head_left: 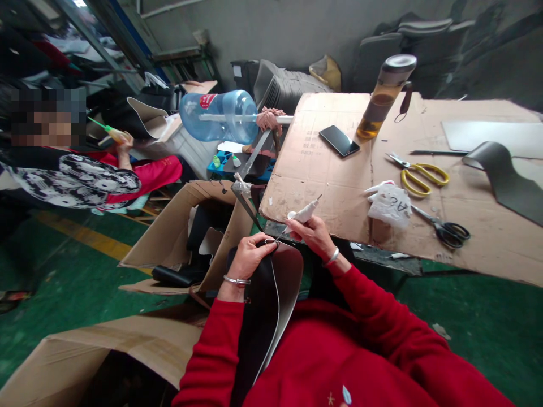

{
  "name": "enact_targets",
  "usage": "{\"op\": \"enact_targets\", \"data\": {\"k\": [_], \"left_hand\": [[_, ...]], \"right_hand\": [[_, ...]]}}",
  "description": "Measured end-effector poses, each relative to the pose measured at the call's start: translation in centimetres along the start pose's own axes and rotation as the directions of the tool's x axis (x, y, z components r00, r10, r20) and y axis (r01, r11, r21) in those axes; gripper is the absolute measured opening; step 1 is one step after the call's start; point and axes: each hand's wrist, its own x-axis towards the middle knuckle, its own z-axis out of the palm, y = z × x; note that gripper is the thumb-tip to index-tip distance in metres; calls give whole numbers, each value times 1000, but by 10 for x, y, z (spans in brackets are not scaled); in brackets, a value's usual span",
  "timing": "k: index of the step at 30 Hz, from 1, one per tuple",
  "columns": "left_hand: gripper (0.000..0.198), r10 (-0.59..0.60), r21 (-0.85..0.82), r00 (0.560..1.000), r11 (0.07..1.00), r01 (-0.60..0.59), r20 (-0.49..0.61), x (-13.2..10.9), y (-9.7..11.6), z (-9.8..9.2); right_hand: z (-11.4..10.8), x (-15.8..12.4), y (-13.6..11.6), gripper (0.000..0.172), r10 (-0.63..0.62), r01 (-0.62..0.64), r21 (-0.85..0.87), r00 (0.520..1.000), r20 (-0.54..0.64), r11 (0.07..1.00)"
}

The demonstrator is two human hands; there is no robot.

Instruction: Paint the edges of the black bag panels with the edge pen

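Note:
My left hand (253,257) is closed in a pinch at the top edge of a curved sheet (257,308), black outside and pale grey inside. A small light loop, thread or wire, shows at its fingertips. My right hand (314,236) grips a slim tool (304,213) with a white, wrapped-looking body and a thin metal spike at its upper end. A thin tip seems to reach down from it towards the left fingertips; the exact contact is too small to tell. The sheet stands upright against my front, and a dark strap (250,210) runs up beyond my left hand.
On the cardboard-covered table (331,198) lie a phone (339,141), yellow scissors (424,176), black scissors (449,233), a plastic bag (389,208) and a drink bottle (384,99). Open cartons (139,243) stand at left. A co-worker's hand (124,144) holds a green-tipped bottle.

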Motion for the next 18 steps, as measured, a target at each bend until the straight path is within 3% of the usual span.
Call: {"op": "enact_targets", "data": {"k": [8, 12, 15, 18], "left_hand": [[19, -62, -42, 996, 997, 59, -68, -2, -2, 0], [24, -68, 49, 991, 996, 74, -113, -2, -4, -1], [28, -75, 127, 994, 988, 85, -84, -2, -4, -2], [28, -68, 174, 998, 983, 65, 10, -1, -2, -2]], "right_hand": [[-7, 9, -12, 47, -30, 32, 10, 990, -141, 999], [-20, 7, -10, 44, -91, 124, 76, 937, -336, 989], [-30, 4, -5, 44, -126, 160, 42, 892, -434, 986], [-35, -1, 1, 39, -195, 194, -44, 893, -405, 980]]}}
